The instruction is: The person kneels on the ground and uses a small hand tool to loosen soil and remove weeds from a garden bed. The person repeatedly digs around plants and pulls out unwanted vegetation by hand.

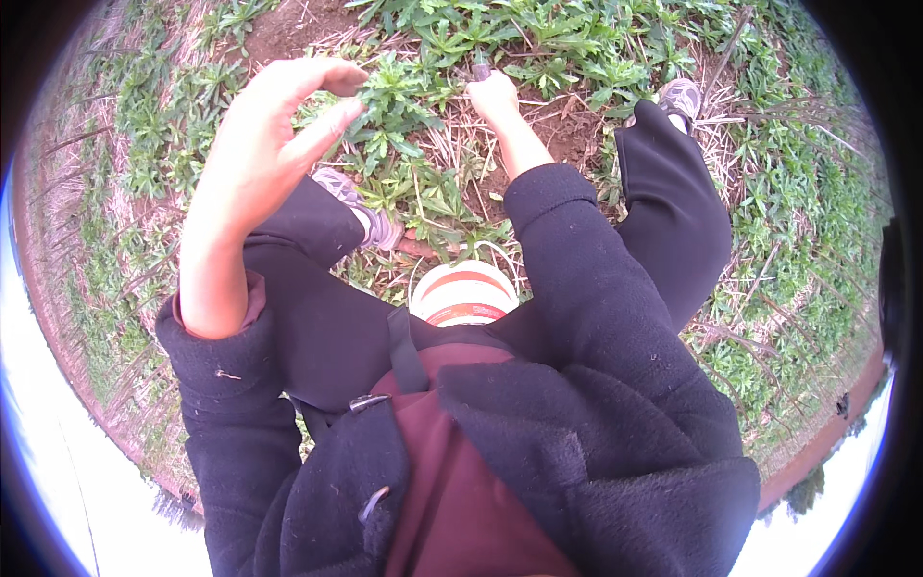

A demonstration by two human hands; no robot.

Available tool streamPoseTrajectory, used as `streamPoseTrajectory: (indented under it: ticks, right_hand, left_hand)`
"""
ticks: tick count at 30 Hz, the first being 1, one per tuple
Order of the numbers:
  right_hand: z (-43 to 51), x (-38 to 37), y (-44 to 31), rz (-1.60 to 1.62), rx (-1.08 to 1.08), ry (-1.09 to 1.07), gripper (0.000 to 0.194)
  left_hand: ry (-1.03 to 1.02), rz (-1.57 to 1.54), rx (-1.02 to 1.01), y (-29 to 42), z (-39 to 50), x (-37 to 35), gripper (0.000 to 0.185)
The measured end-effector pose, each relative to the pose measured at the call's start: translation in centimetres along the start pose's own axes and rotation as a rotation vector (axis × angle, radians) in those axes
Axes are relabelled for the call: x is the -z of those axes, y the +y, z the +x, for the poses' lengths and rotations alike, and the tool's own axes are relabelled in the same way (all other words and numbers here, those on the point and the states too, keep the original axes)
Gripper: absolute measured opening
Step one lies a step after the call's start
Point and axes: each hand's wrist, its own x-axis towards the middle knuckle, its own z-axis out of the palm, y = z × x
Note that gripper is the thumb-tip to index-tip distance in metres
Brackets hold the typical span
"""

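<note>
My left hand (pixel 268 133) is raised at the upper left, palm turned inward. Its fingers curve toward the thumb, and a gap shows between them with nothing held. Just past its fingertips grows a leafy green plant (pixel 395 94) with toothed leaves. Lower and farther out, my right hand (pixel 495 97) is closed around the dark handle (pixel 481 71) of a small hand tool. The tool's working end is lost among the leaves, so its kind cannot be told. Dry stalks (pixel 461 133) and brown soil lie under this hand.
A white bucket (pixel 465 285) with red-orange bands and a wire handle sits between my thighs. My shoes (pixel 360 209) stand on either side of the plants. More weeds (pixel 786 195) and dry straw spread around, with bare soil (pixel 296 29) at the top.
</note>
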Motion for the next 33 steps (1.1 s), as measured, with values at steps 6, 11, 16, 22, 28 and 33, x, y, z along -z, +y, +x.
streamPoseTrajectory:
  ticks: [6, 11, 16, 22, 28, 33]
  right_hand:
    - [-0.7, 3.7, 3.0, 0.585, -0.019, 0.167, 0.027]
    - [-4.8, 8.4, 3.1, 0.068, 0.278, 0.188, 0.031]
    - [-8.7, 9.6, 2.9, -0.014, 0.236, -0.16, 0.037]
    - [-8.2, 5.4, 5.6, 0.63, -0.058, -0.104, 0.028]
    - [-6.3, 8.6, 8.1, 0.971, -0.075, 0.261, 0.019]
    - [-9.1, 6.6, 4.3, -0.145, 0.352, 0.17, 0.035]
  left_hand:
    - [0.032, -0.06, -0.022, -0.6, -1.2, 0.6, 0.028]
    - [0.045, -0.126, 0.013, -0.5, -2.2, 1.4, 0.027]
    - [0.064, -0.13, -0.021, -0.4, -2.9, 1.6, 0.029]
    - [0.03, -0.134, 0.015, -0.5, -3.2, 1.6, 0.029]
    - [0.023, -0.115, 0.029, -1.0, -3.5, 2.0, 0.028]
    - [0.042, -0.131, -0.034, -1.1, -3.2, 1.9, 0.029]
